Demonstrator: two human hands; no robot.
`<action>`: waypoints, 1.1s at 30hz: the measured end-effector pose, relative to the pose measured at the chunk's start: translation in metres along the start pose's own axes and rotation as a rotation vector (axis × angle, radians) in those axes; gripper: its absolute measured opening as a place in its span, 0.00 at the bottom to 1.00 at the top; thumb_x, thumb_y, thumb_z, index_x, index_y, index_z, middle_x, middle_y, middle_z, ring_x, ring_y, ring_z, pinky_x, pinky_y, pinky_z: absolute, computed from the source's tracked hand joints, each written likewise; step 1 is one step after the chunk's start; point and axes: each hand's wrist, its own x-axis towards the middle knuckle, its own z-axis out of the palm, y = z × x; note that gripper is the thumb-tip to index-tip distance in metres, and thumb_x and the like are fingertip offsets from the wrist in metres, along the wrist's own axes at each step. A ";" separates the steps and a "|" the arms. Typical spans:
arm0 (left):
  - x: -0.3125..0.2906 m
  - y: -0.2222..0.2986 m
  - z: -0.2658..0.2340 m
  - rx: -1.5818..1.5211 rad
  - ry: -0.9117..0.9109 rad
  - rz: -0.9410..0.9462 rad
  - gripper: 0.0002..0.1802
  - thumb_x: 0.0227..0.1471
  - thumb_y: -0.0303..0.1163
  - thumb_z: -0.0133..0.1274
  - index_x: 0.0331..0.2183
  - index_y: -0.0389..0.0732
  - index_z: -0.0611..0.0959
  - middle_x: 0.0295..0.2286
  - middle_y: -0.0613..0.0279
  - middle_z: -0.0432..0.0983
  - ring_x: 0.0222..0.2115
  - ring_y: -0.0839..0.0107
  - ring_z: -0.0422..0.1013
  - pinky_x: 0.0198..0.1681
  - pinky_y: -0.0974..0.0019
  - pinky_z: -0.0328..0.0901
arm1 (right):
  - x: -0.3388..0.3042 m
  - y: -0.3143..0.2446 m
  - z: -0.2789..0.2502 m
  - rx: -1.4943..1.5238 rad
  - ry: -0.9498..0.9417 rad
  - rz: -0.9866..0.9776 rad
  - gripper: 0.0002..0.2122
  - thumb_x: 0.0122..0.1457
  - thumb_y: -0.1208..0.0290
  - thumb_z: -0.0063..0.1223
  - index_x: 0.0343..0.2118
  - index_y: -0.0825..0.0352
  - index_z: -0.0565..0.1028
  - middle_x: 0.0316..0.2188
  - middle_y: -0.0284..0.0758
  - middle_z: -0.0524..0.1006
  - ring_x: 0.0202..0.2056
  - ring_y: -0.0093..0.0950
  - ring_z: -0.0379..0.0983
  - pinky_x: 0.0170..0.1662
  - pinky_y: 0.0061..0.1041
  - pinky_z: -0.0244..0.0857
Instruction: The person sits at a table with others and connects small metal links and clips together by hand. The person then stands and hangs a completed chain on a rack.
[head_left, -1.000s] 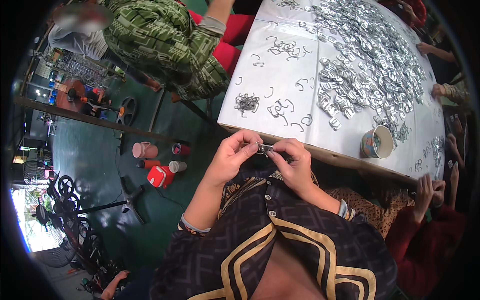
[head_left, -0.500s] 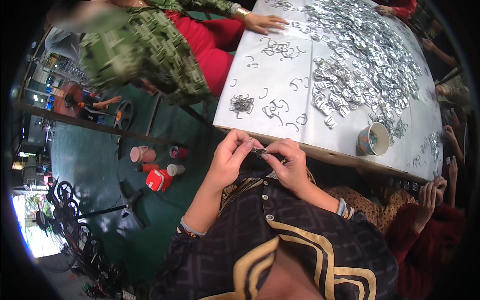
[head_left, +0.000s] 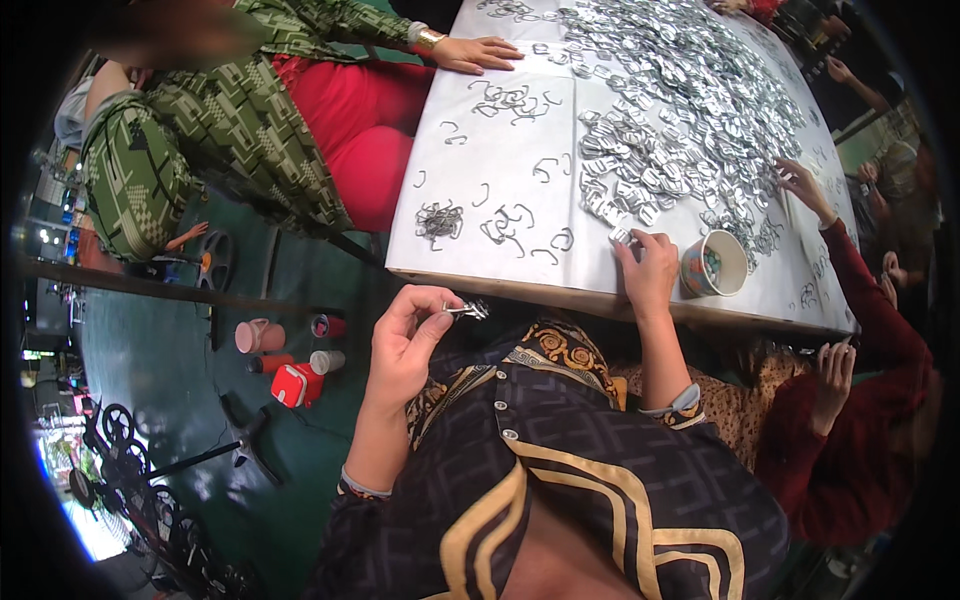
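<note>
Beyond the table's near edge, my left hand (head_left: 408, 340) pinches a small bunch of silver metal pieces (head_left: 472, 311), apparently gathered on a bent wire that its fingers partly cover. Over the table, my right hand (head_left: 648, 268) has thumb and fingertips closed on one flat silver piece (head_left: 620, 236) at the near edge of a large pile of silver metal pieces (head_left: 690, 120). Curved dark wire hooks (head_left: 508, 224) lie loose to the left of the pile, with a denser clump of wire hooks (head_left: 438, 222) beside them.
Right of my right hand stands a paper cup (head_left: 718, 264) with small coloured bits inside. A person in green rests a hand (head_left: 480, 54) on the far left table edge. At right, a red-sleeved person's hand (head_left: 806, 186) reaches to the pile. Bottles and a red box (head_left: 297, 384) stand on the floor.
My hands have come apart. The left moved slightly left with the bunch of metal pieces; the right went out to the pile and took hold of a piece. The view shifted a little.
</note>
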 end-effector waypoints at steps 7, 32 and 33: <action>0.000 -0.012 0.005 -0.017 0.053 -0.097 0.01 0.55 0.22 0.53 0.33 0.36 0.76 0.33 0.67 0.75 0.32 0.82 0.67 0.37 0.76 0.63 | 0.007 -0.019 -0.005 0.231 -0.119 0.084 0.07 0.50 0.77 0.60 0.33 0.69 0.77 0.26 0.38 0.79 0.28 0.33 0.76 0.34 0.31 0.68; 0.011 -0.025 -0.002 0.289 -0.156 -0.091 0.05 0.49 0.24 0.59 0.30 0.33 0.81 0.30 0.60 0.81 0.32 0.75 0.75 0.40 0.70 0.67 | -0.054 -0.137 -0.027 0.829 -0.508 -0.276 0.12 0.50 0.85 0.58 0.39 0.70 0.79 0.31 0.38 0.80 0.33 0.26 0.79 0.35 0.20 0.72; 0.015 -0.023 -0.007 0.269 -0.198 -0.091 0.06 0.48 0.23 0.59 0.31 0.33 0.82 0.30 0.60 0.81 0.32 0.76 0.75 0.40 0.70 0.67 | -0.054 -0.137 -0.028 0.818 -0.491 -0.286 0.12 0.50 0.85 0.58 0.39 0.70 0.80 0.30 0.37 0.80 0.32 0.26 0.78 0.34 0.21 0.71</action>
